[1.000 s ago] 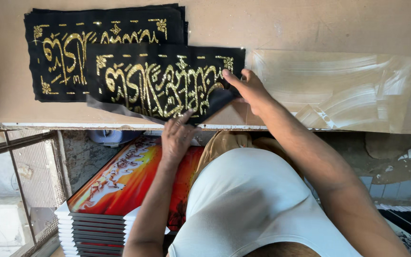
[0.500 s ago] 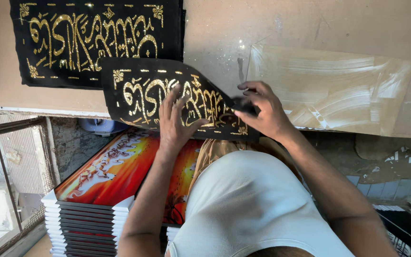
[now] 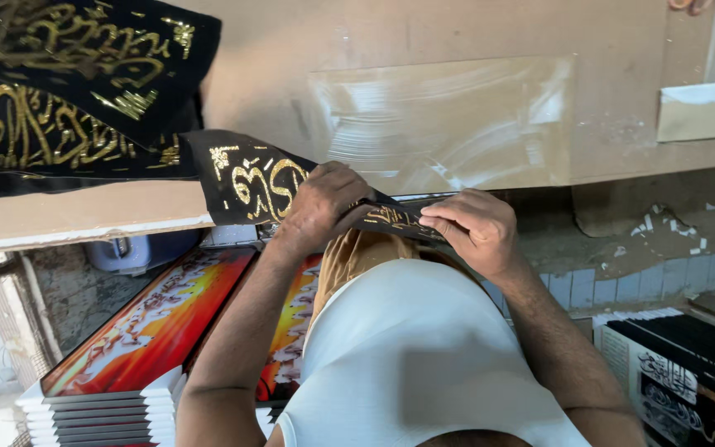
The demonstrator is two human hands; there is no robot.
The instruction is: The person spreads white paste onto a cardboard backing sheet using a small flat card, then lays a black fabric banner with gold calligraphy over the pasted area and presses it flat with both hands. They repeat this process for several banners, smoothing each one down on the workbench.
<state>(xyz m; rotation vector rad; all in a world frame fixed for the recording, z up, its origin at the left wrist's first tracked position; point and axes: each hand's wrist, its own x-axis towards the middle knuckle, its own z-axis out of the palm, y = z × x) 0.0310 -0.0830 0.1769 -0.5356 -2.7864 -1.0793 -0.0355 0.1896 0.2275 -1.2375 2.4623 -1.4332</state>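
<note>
We hold a black cloth panel (image 3: 250,178) with gold embroidery at the near edge of the workbench (image 3: 84,217), both hands on it. Our left hand (image 3: 320,203) presses down on the middle of the panel, fingers curled over the cloth, while our right hand (image 3: 465,228) pinches the right end between thumb and fingertips, fingers closed tight on the fabric. The panel's right part is drawn narrow and twisted between the hands; its left end lies flat on the bench, touching the stack of similar black panels (image 3: 59,91) at far left.

A clear plastic sleeve (image 3: 448,116) lies on the bench just beyond our hands. Near left, below the bench, stand stacked frames with a red and orange picture (image 3: 151,331) on top.

We judge the step in hand to be gathering the panel lengthwise, likely to fit it to the sleeve; the next move calls for a steady grip at both ends and a free hand to open the sleeve's mouth.

Half a second earlier the panel lay broader and flatter under our hands, with more gold work showing; now it is pulled right and bunched, and the view has swung right, pushing the stack to the left edge.
</note>
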